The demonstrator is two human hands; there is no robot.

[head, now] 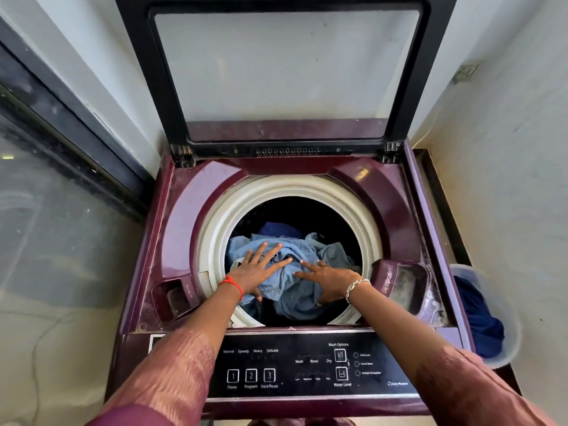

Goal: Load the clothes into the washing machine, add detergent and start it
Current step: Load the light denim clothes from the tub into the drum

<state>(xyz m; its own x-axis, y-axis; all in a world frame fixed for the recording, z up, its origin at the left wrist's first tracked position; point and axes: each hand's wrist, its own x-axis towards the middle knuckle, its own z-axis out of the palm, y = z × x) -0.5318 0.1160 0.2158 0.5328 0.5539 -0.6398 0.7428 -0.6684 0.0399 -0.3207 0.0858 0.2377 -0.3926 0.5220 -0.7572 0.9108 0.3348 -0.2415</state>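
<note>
A maroon top-loading washing machine point(172, 241) stands below me with its glass lid point(285, 72) raised upright. Inside the drum, ringed by a white rim point(215, 229), lies a pile of light blue denim clothes point(319, 250) over a darker blue garment point(279, 230). My left hand point(259, 272) lies flat on the denim with fingers spread straight. My right hand point(329, 278) presses on the clothes beside it, fingers extended. The detergent compartment point(405, 281) sits at the drum's right. The black control panel point(307, 367) with buttons 1, 2, 3 runs along the front.
A pale plastic basket point(504, 302) holding dark blue cloth stands on the floor right of the machine. A dark-framed glass door point(55, 186) runs along the left. White walls close in behind and on the right.
</note>
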